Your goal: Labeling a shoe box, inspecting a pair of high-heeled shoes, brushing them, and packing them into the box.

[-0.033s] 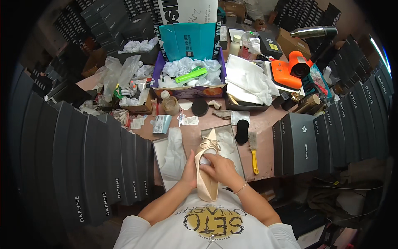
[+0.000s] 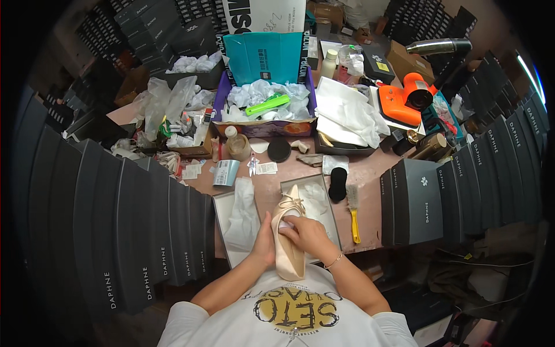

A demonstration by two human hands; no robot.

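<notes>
A cream ballet flat (image 2: 289,263) with a pointed toe and a thin bow is held close in front of my chest, toe facing away. My left hand (image 2: 265,243) is wrapped against the shoe's left side. The fingers of my right hand (image 2: 306,232) reach into its opening and pinch a white paper wad (image 2: 285,222) there; the fingertips are partly hidden. Under and beyond the shoe lie two grey box halves. The left box half (image 2: 221,217) holds white tissue paper (image 2: 241,214), and the right box half (image 2: 330,215) holds crumpled white tissue (image 2: 314,199).
Dark shoe boxes (image 2: 133,220) line the left, and more boxes (image 2: 416,199) the right. Right of the box halves lie a black oval pad (image 2: 338,184) and a yellow-handled brush (image 2: 354,222). Farther back are a bottle (image 2: 237,146), a purple box (image 2: 221,107) and an orange tool (image 2: 399,104).
The shoe's toe has shifted slightly left and nearer to me. Both hands keep their hold.
</notes>
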